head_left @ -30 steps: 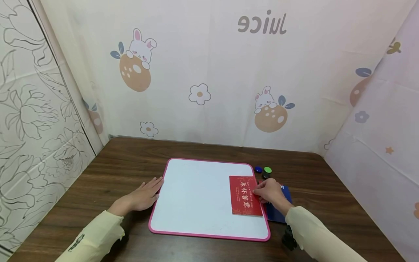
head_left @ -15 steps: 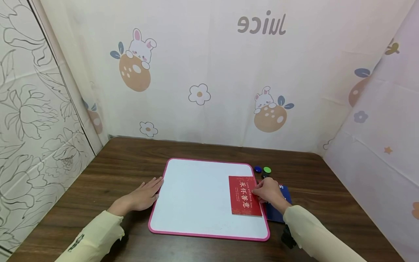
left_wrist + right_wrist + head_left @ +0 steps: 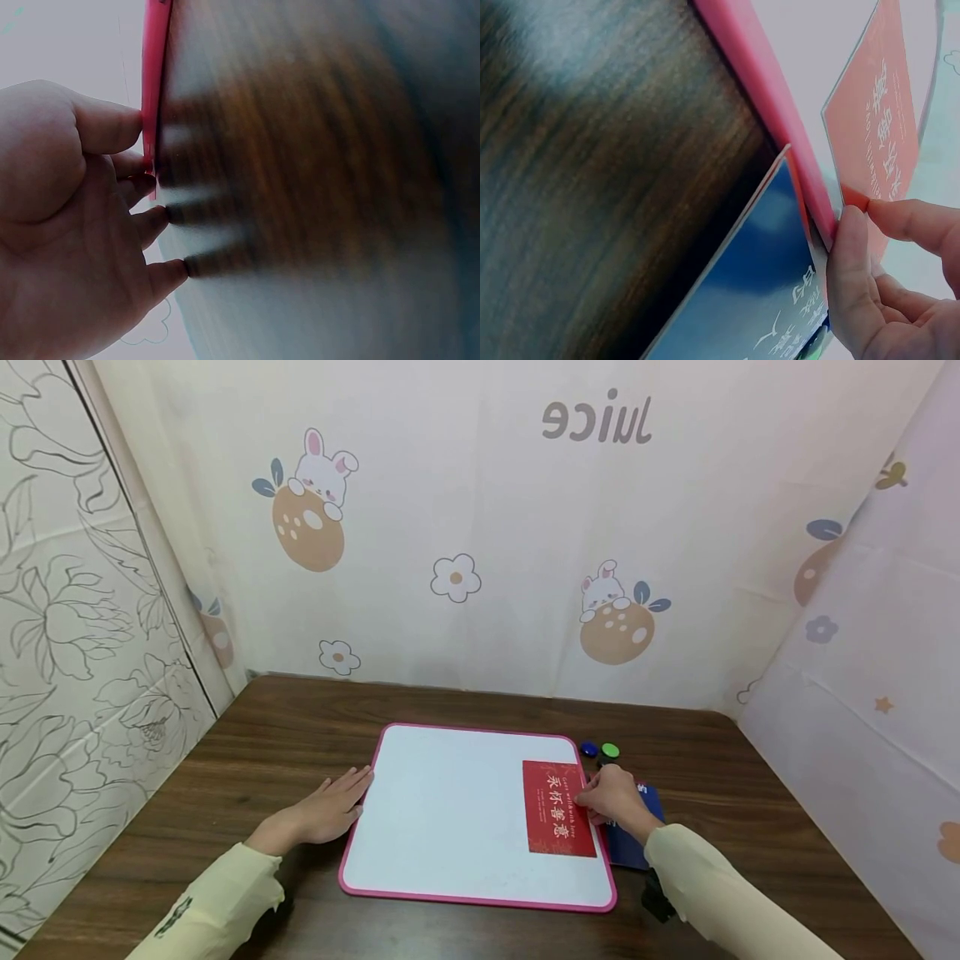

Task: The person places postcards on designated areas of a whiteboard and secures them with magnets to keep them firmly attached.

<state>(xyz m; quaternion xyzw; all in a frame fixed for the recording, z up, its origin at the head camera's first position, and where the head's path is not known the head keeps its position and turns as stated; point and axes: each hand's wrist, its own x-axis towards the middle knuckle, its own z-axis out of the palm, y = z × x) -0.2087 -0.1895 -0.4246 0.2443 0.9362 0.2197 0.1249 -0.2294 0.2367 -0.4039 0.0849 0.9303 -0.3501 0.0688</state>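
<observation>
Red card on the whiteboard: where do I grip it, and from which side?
Take the red card by its right long edge, coming from the right. It lies flat on the whiteboard, and that edge sits by the board's pink rim, where the right hand already pinches it. A thin, flat card probably leaves only its edge to pinch.

mirrored "Juice" on backdrop [image 3: 597, 418], Chinese characters on red card [image 3: 558, 807]
</observation>
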